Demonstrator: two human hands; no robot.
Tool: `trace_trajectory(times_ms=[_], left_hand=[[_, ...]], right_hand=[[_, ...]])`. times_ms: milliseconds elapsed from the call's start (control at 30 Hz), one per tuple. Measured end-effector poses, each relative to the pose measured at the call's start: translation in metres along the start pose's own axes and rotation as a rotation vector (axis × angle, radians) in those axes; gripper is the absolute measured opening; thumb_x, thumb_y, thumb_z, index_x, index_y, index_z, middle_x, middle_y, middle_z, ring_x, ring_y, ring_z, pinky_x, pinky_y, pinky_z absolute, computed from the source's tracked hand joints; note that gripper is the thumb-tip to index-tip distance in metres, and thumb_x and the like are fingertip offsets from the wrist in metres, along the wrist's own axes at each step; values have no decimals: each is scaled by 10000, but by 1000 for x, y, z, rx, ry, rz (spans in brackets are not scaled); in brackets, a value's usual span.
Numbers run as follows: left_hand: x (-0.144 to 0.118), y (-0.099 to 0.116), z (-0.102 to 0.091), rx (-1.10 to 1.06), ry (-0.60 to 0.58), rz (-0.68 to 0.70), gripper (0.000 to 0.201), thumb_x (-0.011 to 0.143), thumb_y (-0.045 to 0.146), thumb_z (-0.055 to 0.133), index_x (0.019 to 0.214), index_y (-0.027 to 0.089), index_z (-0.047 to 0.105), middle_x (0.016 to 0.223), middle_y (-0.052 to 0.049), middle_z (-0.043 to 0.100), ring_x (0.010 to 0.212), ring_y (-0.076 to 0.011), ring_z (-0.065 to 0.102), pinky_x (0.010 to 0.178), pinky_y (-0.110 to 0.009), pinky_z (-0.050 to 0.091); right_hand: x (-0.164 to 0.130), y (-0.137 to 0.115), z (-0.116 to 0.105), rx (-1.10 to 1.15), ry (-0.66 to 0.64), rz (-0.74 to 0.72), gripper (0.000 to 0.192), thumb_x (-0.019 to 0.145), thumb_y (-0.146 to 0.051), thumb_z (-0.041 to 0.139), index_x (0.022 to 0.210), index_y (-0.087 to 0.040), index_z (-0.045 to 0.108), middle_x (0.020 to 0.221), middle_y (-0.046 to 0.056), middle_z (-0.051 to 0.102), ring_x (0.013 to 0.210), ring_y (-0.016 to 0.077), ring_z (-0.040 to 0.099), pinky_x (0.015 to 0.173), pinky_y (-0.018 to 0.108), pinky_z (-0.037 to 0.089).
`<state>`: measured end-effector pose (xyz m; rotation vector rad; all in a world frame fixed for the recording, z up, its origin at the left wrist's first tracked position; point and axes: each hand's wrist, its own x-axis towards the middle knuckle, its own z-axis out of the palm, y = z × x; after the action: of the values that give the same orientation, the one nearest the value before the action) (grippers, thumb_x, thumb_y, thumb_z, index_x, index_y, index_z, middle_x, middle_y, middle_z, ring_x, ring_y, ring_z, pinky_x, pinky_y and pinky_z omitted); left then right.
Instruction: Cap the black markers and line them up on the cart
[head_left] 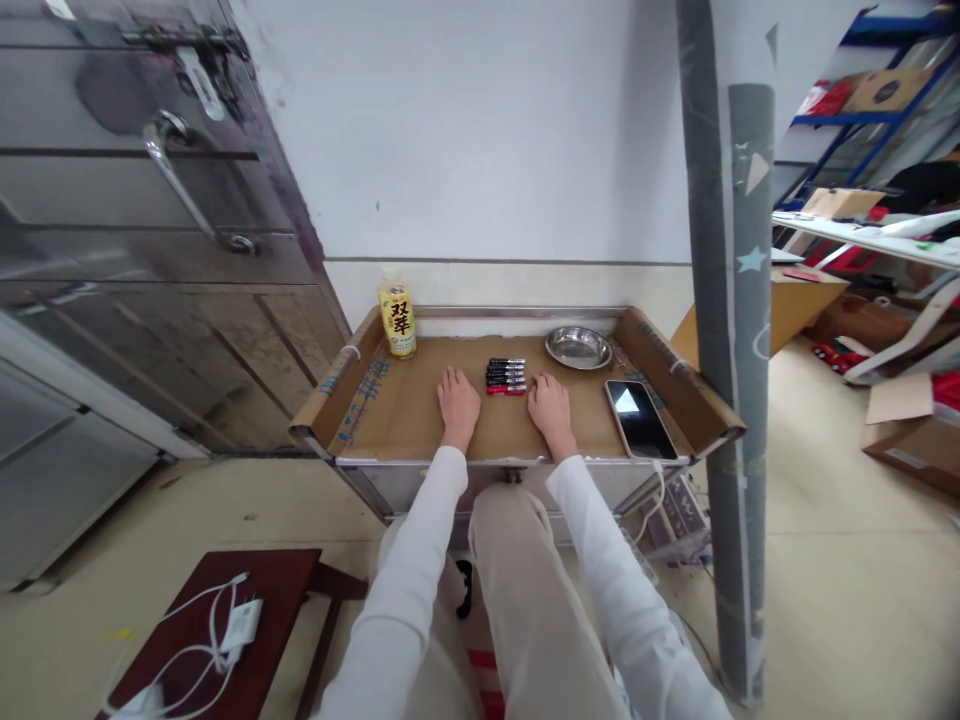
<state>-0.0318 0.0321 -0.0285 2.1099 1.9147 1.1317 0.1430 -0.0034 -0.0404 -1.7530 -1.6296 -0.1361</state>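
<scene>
Hands (458,405) (550,408) flat, fingers released | slim markers (505,376) between | brown cardboard (405,415)

Five markers (506,376), four black and the nearest one red, lie side by side in a neat stack of parallel rows on the brown cardboard-lined surface (405,415).

We see a desk (390,405) lined with matt brown cardboard over a shiny steel frame. A polished metal bowl (578,347) gleams beside glossy plastic markers (506,376), a plastic bottle (397,315) and a glass-faced phone (641,418).
</scene>
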Motion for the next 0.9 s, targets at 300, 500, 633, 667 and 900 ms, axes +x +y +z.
trace_trajectory(times_ms=[300, 500, 633, 667, 900], left_hand=[[-1, -2, -1, 15, 18, 39, 425, 849, 80, 393, 1249, 76, 537, 1364, -272, 533, 1328, -335, 467, 1054, -554, 379], [-2, 10, -11, 262, -114, -25, 448, 905, 125, 348, 1314, 19, 499, 1459, -238, 448, 1374, -307, 406, 1099, -452, 355], [-3, 13, -15, 282, -129, -24, 451, 911, 119, 338, 1321, 25, 500, 1463, -231, 447, 1373, -300, 410, 1099, -437, 355], [-3, 13, -15, 278, -126, -23, 448, 911, 115, 336, 1318, 32, 504, 1458, -229, 454, 1372, -298, 412, 1097, -437, 356], [-3, 8, -11, 228, -101, -13, 427, 905, 110, 356, 1298, 51, 512, 1440, -231, 474, 1367, -306, 419, 1094, -448, 354]], right_hand=[[0, 0, -3, -2, -38, 13, 302, 892, -123, 407, 1110, -115, 616, 1215, 216, 612, 1111, 280, 555, 949, 404, 384], [0, -4, -9, -129, -97, 1, 298, 921, -149, 399, 1121, -104, 615, 1197, 176, 632, 1080, 260, 558, 929, 355, 372], [-1, -6, -12, -151, -114, 11, 291, 925, -157, 405, 1119, -112, 616, 1172, 161, 639, 1050, 255, 562, 908, 346, 367], [0, -6, -12, -153, -116, 11, 289, 925, -157, 405, 1117, -113, 617, 1168, 160, 639, 1046, 256, 562, 905, 346, 367], [0, -8, -13, -151, -104, 5, 277, 916, -151, 398, 1088, -119, 614, 1137, 160, 637, 1009, 259, 560, 882, 355, 370]])
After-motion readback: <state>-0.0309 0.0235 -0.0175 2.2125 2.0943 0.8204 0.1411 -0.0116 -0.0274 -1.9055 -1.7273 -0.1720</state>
